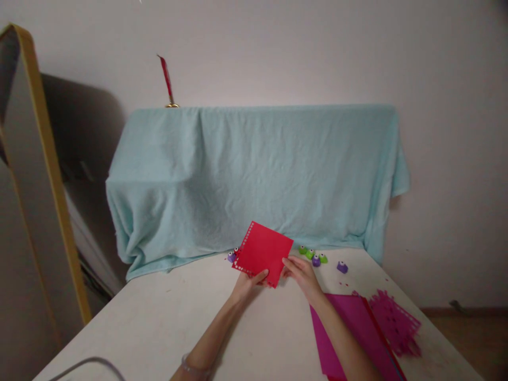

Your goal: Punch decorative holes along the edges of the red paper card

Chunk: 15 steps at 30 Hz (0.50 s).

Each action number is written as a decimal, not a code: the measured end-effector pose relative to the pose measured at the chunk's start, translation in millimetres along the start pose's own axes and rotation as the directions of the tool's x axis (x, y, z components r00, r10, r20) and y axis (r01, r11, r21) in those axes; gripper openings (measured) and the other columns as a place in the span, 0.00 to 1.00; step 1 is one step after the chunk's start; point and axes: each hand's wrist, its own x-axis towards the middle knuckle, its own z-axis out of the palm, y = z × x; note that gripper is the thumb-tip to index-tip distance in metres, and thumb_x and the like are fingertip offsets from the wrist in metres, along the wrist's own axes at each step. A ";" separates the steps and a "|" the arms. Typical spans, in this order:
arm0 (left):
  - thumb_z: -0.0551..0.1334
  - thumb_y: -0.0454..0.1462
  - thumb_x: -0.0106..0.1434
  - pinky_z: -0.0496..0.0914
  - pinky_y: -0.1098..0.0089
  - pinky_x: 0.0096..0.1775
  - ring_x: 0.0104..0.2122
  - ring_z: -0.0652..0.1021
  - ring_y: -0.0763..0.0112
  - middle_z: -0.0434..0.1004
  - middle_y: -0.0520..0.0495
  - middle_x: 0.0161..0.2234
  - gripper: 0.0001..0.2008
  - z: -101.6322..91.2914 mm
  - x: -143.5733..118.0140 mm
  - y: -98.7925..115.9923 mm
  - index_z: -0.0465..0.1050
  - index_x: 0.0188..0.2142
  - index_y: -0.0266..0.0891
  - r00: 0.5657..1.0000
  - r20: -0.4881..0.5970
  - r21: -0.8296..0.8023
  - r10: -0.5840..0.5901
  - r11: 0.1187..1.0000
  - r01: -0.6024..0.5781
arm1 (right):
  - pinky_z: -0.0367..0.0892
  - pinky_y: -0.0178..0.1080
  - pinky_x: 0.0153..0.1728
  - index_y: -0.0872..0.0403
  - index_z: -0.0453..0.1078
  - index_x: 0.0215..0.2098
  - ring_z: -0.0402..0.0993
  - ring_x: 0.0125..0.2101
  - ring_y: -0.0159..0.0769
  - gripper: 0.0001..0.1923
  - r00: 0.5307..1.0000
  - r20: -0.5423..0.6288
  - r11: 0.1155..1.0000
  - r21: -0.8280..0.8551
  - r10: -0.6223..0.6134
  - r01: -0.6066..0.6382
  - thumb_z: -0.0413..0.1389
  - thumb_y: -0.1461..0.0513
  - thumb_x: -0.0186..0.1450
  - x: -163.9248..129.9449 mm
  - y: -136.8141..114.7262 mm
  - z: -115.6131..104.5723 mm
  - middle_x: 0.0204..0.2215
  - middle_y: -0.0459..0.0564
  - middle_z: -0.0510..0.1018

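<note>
Head camera is showing both hands holding a red paper square above a white table. Left hand is pinching its lower edge, thumb lying on top, fingers closed underneath. Right hand is gripping the right corner with curled fingers. A row of punched holes is running along the square's left edge. Small purple and green craft punches are sitting just behind, magenta paper sheets are lying under the right forearm, and a pale blue towel is draping the background.

Home craft table, paper punches
</note>
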 end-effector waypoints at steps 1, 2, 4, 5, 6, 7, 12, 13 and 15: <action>0.72 0.50 0.48 0.73 0.65 0.30 0.25 0.78 0.63 0.80 0.36 0.32 0.27 -0.9 0.4 0.5 0.75 0.39 0.30 1.000 -0.006 0.000 0.017 1.000 -0.017 | 0.70 0.38 0.31 0.56 0.75 0.37 0.75 0.26 0.35 0.17 1.000 0.014 1.000 0.015 0.003 -0.003 0.63 0.50 0.59 -0.7 -1.5 0.5 0.28 0.50 0.79; 0.71 0.51 0.49 0.73 0.65 0.30 0.24 0.77 0.63 0.80 0.37 0.30 0.26 -2.8 0.9 1.1 0.75 0.37 0.30 0.999 -0.039 0.000 0.033 0.999 -0.033 | 0.70 0.38 0.33 0.56 0.75 0.41 0.75 0.27 0.35 0.18 1.000 0.026 1.000 0.025 0.006 -0.007 0.62 0.51 0.60 -1.2 -2.6 0.5 0.32 0.52 0.80; 0.69 0.52 0.51 0.73 0.65 0.31 0.22 0.77 0.65 0.78 0.39 0.25 0.24 -10.5 2.1 2.4 0.75 0.31 0.30 0.982 -0.176 0.008 0.069 0.998 -0.069 | 0.70 0.39 0.35 0.56 0.74 0.45 0.76 0.29 0.36 0.20 0.999 0.042 1.000 0.017 0.021 -0.022 0.61 0.51 0.62 -1.9 -2.9 -0.6 0.39 0.55 0.80; 0.68 0.53 0.52 0.73 0.66 0.31 0.22 0.76 0.66 0.77 0.41 0.24 0.24 -16.3 2.9 3.0 0.75 0.30 0.31 0.962 -0.257 0.012 0.089 0.996 -0.089 | 0.70 0.39 0.34 0.57 0.74 0.46 0.76 0.29 0.36 0.21 0.999 0.043 0.999 -0.007 0.034 -0.034 0.60 0.50 0.62 -1.9 -2.0 -1.5 0.40 0.56 0.79; 0.68 0.53 0.52 0.73 0.66 0.31 0.22 0.76 0.67 0.77 0.41 0.24 0.24 -23.1 3.8 3.5 0.75 0.30 0.31 0.936 -0.333 0.012 0.109 0.994 -0.112 | 0.69 0.38 0.33 0.57 0.74 0.46 0.76 0.29 0.35 0.21 0.998 0.039 0.998 -0.042 0.046 -0.045 0.60 0.50 0.62 -1.8 -0.3 -2.4 0.40 0.56 0.79; 0.67 0.54 0.53 0.72 0.67 0.31 0.22 0.76 0.68 0.78 0.41 0.25 0.25 -30.4 4.9 3.8 0.75 0.32 0.31 0.914 -0.385 0.004 0.128 0.991 -0.137 | 0.68 0.37 0.31 0.57 0.75 0.45 0.76 0.28 0.35 0.22 0.998 0.034 0.995 -0.081 0.059 -0.056 0.60 0.49 0.62 -1.5 2.0 -3.3 0.39 0.57 0.79; 0.67 0.55 0.50 0.70 0.69 0.28 0.21 0.74 0.72 0.80 0.40 0.31 0.29 -56.6 11.5 0.9 0.75 0.38 0.30 0.861 -0.502 -0.136 0.086 0.975 -0.177 | 0.63 0.33 0.24 0.58 0.76 0.39 0.72 0.23 0.31 0.21 0.998 0.018 0.972 -0.228 0.061 -0.056 0.59 0.48 0.62 0.4 16.2 -6.6 0.32 0.54 0.79; 0.68 0.55 0.50 0.70 0.69 0.28 0.20 0.74 0.72 0.79 0.41 0.30 0.28 -57.6 12.8 -0.9 0.75 0.36 0.30 0.843 -0.535 -0.155 0.059 0.974 -0.167 | 0.63 0.33 0.24 0.57 0.76 0.38 0.71 0.22 0.31 0.21 0.998 0.019 0.970 -0.238 0.063 -0.057 0.58 0.48 0.62 0.4 18.8 -6.9 0.31 0.53 0.79; 0.68 0.56 0.49 0.72 0.68 0.31 0.21 0.74 0.71 0.78 0.42 0.27 0.27 -56.2 14.7 -5.5 0.76 0.32 0.31 0.832 -0.555 -0.173 0.007 0.977 -0.124 | 0.62 0.33 0.23 0.57 0.76 0.37 0.70 0.21 0.31 0.21 0.998 0.003 0.963 -0.262 0.060 -0.057 0.56 0.47 0.63 0.0 23.3 -7.1 0.29 0.52 0.79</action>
